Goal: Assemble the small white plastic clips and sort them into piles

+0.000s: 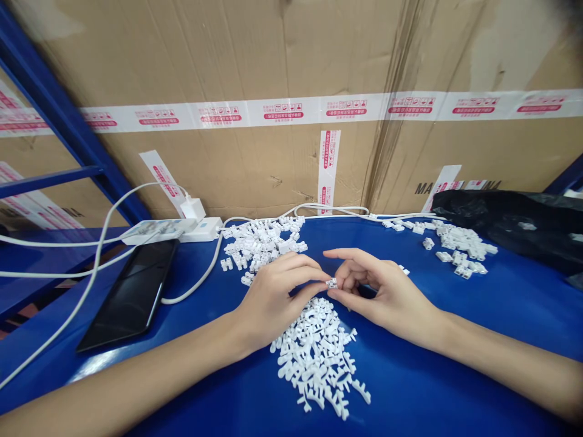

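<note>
- My left hand [273,294] pinches 1 white connector [332,283]; I cannot tell whether my right hand [395,297] grips.
- Many levers [314,352] lie loose: plenty left, I judge.

The only view comes from a camera worn on the person's head, looking forward and down across the blue table [200,388] from the person's side. The left hand [273,297] and right hand [392,297] fall near the middle of the view, at close range, and the forearms come in from the lower left and lower right edges. Beyond the table's far edge, the view faces the cardboard [237,164], which fills the upper part. The picture is wide, taking in a blue frame post [77,115] at the left and a black bag [496,221] at the right. With a single camera, no part is shared with another view.
</note>
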### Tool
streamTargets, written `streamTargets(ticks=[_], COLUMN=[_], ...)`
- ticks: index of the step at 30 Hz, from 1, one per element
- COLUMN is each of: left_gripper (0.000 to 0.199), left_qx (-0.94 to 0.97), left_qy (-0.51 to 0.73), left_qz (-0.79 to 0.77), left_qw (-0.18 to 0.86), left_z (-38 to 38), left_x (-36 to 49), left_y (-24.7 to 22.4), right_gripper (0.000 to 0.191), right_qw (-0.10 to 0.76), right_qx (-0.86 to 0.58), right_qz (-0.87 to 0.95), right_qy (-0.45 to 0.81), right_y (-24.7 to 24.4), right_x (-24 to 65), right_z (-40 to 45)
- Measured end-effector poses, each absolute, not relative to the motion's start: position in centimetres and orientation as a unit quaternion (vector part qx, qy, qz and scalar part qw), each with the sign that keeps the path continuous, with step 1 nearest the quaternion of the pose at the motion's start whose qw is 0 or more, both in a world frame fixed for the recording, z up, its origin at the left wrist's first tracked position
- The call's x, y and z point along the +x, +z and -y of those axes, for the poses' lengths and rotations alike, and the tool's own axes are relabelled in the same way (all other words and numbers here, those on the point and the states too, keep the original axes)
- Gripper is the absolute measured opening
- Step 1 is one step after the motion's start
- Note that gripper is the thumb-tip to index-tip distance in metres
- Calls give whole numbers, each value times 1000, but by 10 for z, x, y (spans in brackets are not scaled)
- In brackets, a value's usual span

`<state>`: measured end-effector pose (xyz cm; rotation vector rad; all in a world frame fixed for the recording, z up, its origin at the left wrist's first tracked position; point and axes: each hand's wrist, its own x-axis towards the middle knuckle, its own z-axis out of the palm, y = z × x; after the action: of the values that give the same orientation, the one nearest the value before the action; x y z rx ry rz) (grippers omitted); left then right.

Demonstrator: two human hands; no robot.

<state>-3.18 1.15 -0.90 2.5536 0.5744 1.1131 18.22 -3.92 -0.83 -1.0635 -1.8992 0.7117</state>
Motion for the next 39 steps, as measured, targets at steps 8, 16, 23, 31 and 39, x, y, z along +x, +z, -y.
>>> streamTargets(ticks=[8,16,23,31,39], left_gripper=[10,13,8,14,12], left_qx=[885,895,825,747,742], left_qy=[400,376,391,402,370], left_qz=[-187,-158,-294,-333,-347], left_qw=[146,181,284,412,439], left_z=[-12,-12,-11,-17,-15], left_x=[-31,-30,-29,-29,-27], left_y=[-9,-8,0,2,4], right_gripper=[41,44,29,25,21], right_qw=[419,399,395,378,303], right_qx=[-399,-400,-434,-396,-347], right_qz=[786,809,795,819,862], right_qy=[217,164,155,172,210], right_y=[-11,-15,-6,-3,3], right_x=[182,184,181,182,181], right_z=[40,42,42,44,44])
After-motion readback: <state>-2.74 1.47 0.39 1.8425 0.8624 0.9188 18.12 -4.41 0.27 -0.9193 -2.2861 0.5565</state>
